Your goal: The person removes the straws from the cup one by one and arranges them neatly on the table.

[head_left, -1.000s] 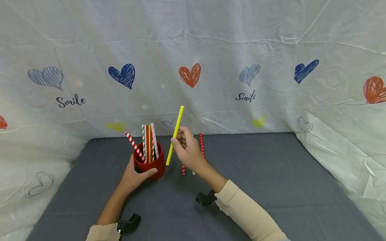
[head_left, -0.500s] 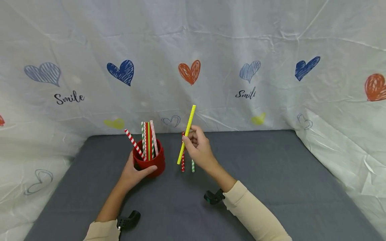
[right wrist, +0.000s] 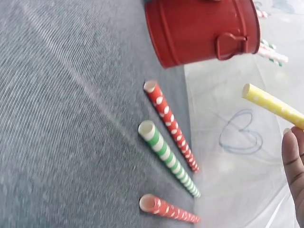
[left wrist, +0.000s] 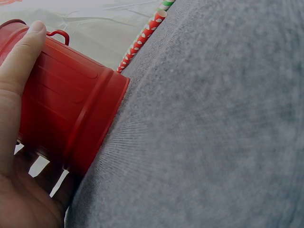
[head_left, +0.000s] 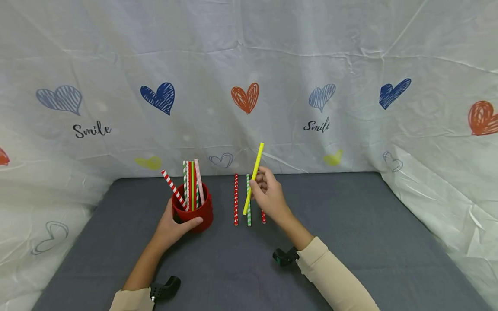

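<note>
Has carried the yellow polka-dotted straw (head_left: 256, 167) rightward over the last second, from beside the red bucket (right wrist: 204, 33) to over the green-striped straw (right wrist: 170, 159), uncovering the leftmost red polka-dotted straw (head_left: 236, 199). Appears to bring the work away from the bucket. Pinches the yellow straw, tilted, in the right hand (head_left: 271, 195); grips the bucket, farther left, with the left hand (head_left: 173, 229).
</note>
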The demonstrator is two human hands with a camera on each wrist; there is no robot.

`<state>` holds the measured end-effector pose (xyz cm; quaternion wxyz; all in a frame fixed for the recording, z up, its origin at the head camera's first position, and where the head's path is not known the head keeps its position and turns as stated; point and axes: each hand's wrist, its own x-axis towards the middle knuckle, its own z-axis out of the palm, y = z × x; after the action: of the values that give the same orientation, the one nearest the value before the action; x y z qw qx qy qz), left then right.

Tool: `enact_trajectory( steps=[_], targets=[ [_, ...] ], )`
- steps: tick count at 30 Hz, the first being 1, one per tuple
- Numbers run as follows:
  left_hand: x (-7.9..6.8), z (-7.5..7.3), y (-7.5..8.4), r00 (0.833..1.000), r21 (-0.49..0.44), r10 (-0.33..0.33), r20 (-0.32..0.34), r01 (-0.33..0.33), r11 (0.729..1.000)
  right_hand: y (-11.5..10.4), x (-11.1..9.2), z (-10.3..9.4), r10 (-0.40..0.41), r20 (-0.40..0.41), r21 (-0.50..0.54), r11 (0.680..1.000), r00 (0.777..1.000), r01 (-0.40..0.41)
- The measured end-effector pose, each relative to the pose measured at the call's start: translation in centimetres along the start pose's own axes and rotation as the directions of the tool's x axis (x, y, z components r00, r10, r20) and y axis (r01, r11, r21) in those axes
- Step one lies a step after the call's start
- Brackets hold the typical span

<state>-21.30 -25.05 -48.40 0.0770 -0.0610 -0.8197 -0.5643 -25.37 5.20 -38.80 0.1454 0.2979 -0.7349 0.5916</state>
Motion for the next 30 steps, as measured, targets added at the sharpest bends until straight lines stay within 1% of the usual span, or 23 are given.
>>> enact_trajectory(
  steps=[1,3,7,8,11,15,24,30],
  targets=[
    [0.0,0.0,0.0,1.000,-0.001,-0.001,0.001,0.001,1.000,0.1,0.0,-0.1,0.006,-0.003,-0.008,1.000,1.000,-0.006],
    [0.0,-0.1,0.0,1.000,-0.003,-0.002,0.003,0.002,1.000,1.1,-0.1,-0.2,0.013,-0.009,-0.036,0.999,1.000,-0.013],
    [0.1,-0.1,0.0,1.000,-0.002,-0.006,0.001,0.006,1.000,3.9,-0.1,-0.5,0.007,-0.020,-0.077,0.997,1.000,-0.009],
    [0.1,-0.1,-0.1,1.000,0.000,-0.007,-0.001,0.007,1.000,4.7,-0.1,-0.6,0.012,-0.024,-0.088,0.996,1.000,-0.014],
    [0.1,-0.1,-0.2,1.000,0.004,-0.007,-0.003,0.007,1.000,5.8,-0.2,-1.0,0.039,-0.035,-0.111,0.993,0.999,-0.043],
    [0.1,0.0,-0.3,1.000,0.010,-0.006,-0.004,0.006,1.000,6.6,-0.4,-1.6,0.080,-0.049,-0.130,0.988,0.996,-0.086],
    [0.1,0.0,0.1,1.000,0.015,-0.001,-0.001,0.001,1.000,7.7,-0.7,-2.8,0.115,-0.043,-0.225,0.967,0.992,-0.122],
    [0.0,0.0,0.0,1.000,0.007,-0.014,0.001,0.014,1.000,8.3,-0.9,-3.4,0.190,-0.066,-0.272,0.941,0.980,-0.201]
  ],
)
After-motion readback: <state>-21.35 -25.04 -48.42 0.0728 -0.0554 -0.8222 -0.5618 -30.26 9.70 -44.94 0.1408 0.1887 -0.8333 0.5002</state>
